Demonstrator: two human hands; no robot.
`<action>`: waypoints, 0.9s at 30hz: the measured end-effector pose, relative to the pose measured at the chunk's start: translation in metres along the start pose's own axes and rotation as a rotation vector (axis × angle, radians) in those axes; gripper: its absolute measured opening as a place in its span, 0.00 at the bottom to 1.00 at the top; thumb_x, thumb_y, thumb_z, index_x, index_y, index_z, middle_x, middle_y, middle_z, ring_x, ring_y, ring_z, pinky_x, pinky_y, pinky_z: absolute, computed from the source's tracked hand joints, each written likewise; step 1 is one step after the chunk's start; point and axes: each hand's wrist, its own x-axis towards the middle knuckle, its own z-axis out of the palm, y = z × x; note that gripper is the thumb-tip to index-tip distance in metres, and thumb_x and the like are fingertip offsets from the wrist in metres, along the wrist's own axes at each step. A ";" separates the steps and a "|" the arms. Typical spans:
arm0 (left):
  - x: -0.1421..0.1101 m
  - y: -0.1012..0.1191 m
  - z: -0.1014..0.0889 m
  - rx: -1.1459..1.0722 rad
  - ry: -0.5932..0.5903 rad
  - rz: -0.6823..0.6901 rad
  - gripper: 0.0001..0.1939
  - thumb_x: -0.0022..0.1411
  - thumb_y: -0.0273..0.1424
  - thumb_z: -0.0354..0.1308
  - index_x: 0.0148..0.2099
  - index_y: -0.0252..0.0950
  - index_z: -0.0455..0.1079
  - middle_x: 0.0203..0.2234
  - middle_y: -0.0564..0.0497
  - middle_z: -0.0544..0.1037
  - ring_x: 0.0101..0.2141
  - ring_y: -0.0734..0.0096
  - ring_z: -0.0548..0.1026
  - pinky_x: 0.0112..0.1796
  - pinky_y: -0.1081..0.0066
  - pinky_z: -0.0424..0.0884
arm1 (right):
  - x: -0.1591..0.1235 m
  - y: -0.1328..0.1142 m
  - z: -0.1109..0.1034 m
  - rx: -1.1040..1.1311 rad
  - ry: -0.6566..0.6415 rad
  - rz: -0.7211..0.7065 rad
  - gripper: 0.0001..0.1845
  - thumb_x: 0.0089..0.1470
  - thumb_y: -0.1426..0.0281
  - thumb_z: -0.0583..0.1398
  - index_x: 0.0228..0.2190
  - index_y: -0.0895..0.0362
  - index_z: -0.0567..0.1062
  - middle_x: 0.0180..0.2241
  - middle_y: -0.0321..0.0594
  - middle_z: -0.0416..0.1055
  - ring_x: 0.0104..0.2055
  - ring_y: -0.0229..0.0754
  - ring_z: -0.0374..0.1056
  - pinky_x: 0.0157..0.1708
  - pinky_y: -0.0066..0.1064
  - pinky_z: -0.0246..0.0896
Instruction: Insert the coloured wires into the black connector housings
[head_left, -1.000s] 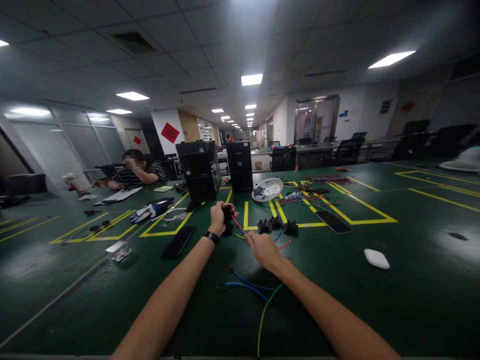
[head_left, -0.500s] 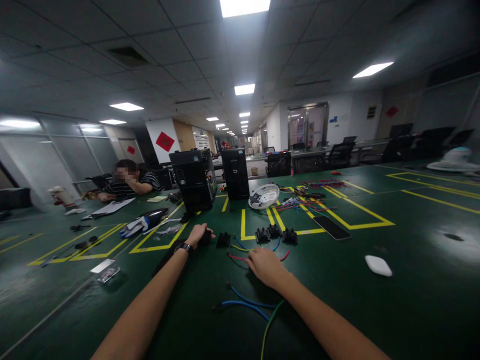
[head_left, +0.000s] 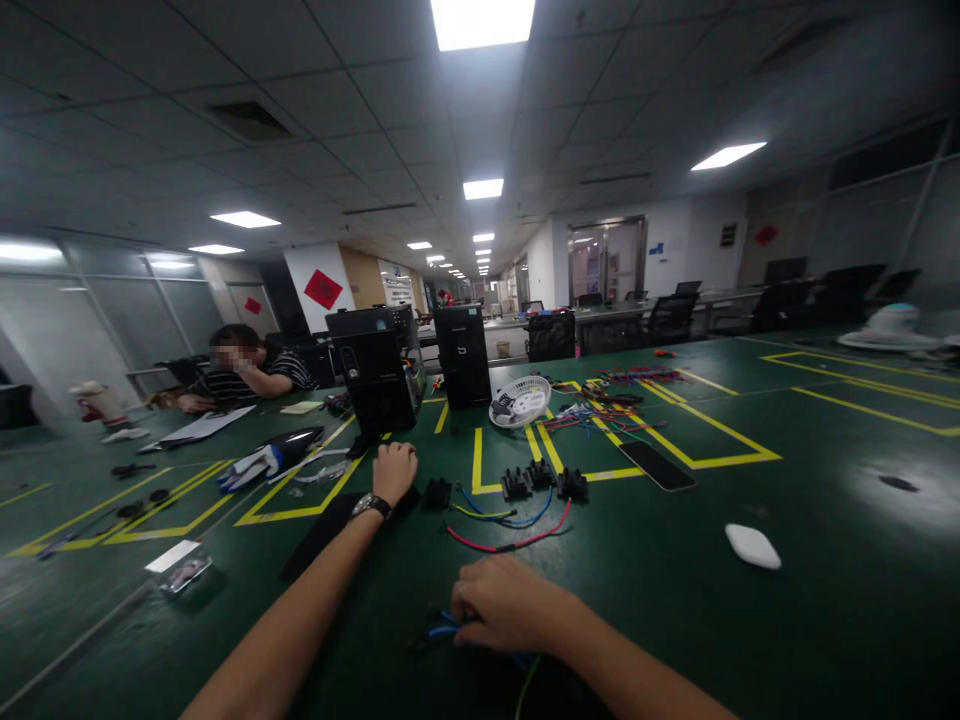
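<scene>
Right hand positioned over blue wires, near edge of the table.
The right hand [head_left: 506, 605] is resting palm-down with curled fingers on the blue wires [head_left: 441, 631]; whether it is gripping them cannot be told, as the fingers are covering the contact. The wires are lying on the green table [head_left: 660, 610], their long axis running roughly crosswise, with dark ends pointing left beyond the fingertips and the remainder passing beneath the hand. The right hand is the nearer; the left hand [head_left: 394, 472] is lying farther forward and to the left, well apart from them, just beside a lone black block [head_left: 437, 492]. Its fingers are bending downward; anything beneath them is hidden. The red wire [head_left: 480, 547] is curving beyond the right hand.
</scene>
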 end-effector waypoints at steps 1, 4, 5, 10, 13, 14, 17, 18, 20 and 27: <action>0.000 0.010 0.003 0.000 -0.008 0.072 0.17 0.61 0.32 0.48 0.49 0.33 0.70 0.51 0.36 0.71 0.56 0.51 0.62 0.53 0.54 0.59 | 0.000 0.000 0.000 -0.001 -0.002 0.002 0.11 0.53 0.60 0.61 0.36 0.53 0.75 0.32 0.35 0.73 0.34 0.39 0.69 0.27 0.27 0.51; -0.001 0.048 0.023 -0.068 -0.134 0.294 0.21 0.57 0.38 0.57 0.52 0.39 0.69 0.51 0.45 0.72 0.54 0.59 0.65 0.54 0.62 0.59 | -0.001 0.001 -0.001 0.001 0.004 0.037 0.07 0.53 0.66 0.59 0.34 0.54 0.75 0.32 0.35 0.73 0.32 0.38 0.68 0.26 0.27 0.50; -0.002 0.061 0.032 -0.118 -0.203 0.365 0.23 0.53 0.39 0.61 0.51 0.40 0.69 0.50 0.46 0.73 0.52 0.59 0.67 0.54 0.64 0.60 | -0.002 0.002 -0.002 0.013 0.015 0.056 0.07 0.53 0.67 0.59 0.34 0.55 0.75 0.32 0.35 0.74 0.31 0.38 0.68 0.26 0.26 0.50; -0.006 0.106 0.072 -0.326 -0.400 0.486 0.20 0.37 0.38 0.70 0.35 0.38 0.74 0.34 0.46 0.77 0.40 0.58 0.73 0.44 0.67 0.66 | -0.006 0.009 -0.007 0.099 0.185 0.206 0.07 0.51 0.71 0.57 0.34 0.55 0.73 0.28 0.34 0.74 0.29 0.37 0.67 0.28 0.26 0.50; -0.010 0.108 0.072 -0.377 -0.382 0.456 0.17 0.38 0.35 0.69 0.33 0.37 0.72 0.28 0.49 0.76 0.33 0.62 0.73 0.38 0.68 0.67 | -0.006 0.021 -0.011 0.122 0.370 0.361 0.07 0.55 0.72 0.54 0.34 0.56 0.73 0.27 0.36 0.73 0.29 0.38 0.68 0.29 0.26 0.51; -0.013 0.105 0.068 -0.384 -0.372 0.447 0.17 0.40 0.34 0.68 0.35 0.36 0.71 0.28 0.49 0.75 0.32 0.64 0.73 0.37 0.69 0.67 | -0.005 0.026 -0.012 0.127 0.431 0.421 0.09 0.57 0.72 0.53 0.35 0.56 0.73 0.27 0.37 0.74 0.30 0.39 0.69 0.30 0.26 0.52; -0.031 0.091 0.050 -0.547 -0.335 0.336 0.22 0.45 0.34 0.66 0.43 0.35 0.66 0.30 0.50 0.75 0.31 0.68 0.73 0.35 0.70 0.67 | -0.004 0.040 -0.012 0.153 0.565 0.569 0.13 0.62 0.70 0.49 0.37 0.57 0.73 0.31 0.41 0.75 0.34 0.41 0.71 0.32 0.27 0.55; -0.041 0.087 0.044 -0.675 -0.328 0.267 0.25 0.46 0.33 0.66 0.45 0.35 0.63 0.32 0.50 0.75 0.32 0.69 0.74 0.35 0.71 0.68 | -0.003 0.044 -0.012 0.164 0.588 0.593 0.14 0.62 0.70 0.49 0.38 0.57 0.73 0.31 0.41 0.76 0.35 0.41 0.72 0.33 0.27 0.56; -0.064 0.080 0.032 -0.980 -0.320 0.099 0.29 0.45 0.31 0.68 0.47 0.37 0.58 0.35 0.49 0.75 0.34 0.71 0.75 0.37 0.72 0.68 | -0.003 0.049 -0.010 0.187 0.609 0.598 0.15 0.63 0.70 0.48 0.39 0.57 0.74 0.32 0.42 0.76 0.36 0.42 0.73 0.35 0.27 0.57; -0.125 0.073 0.023 -1.418 -0.292 -0.111 0.34 0.40 0.24 0.69 0.45 0.41 0.51 0.44 0.44 0.74 0.34 0.68 0.78 0.33 0.73 0.70 | 0.001 0.039 -0.002 0.206 0.656 0.450 0.15 0.62 0.70 0.50 0.39 0.58 0.75 0.36 0.44 0.77 0.40 0.45 0.73 0.41 0.31 0.62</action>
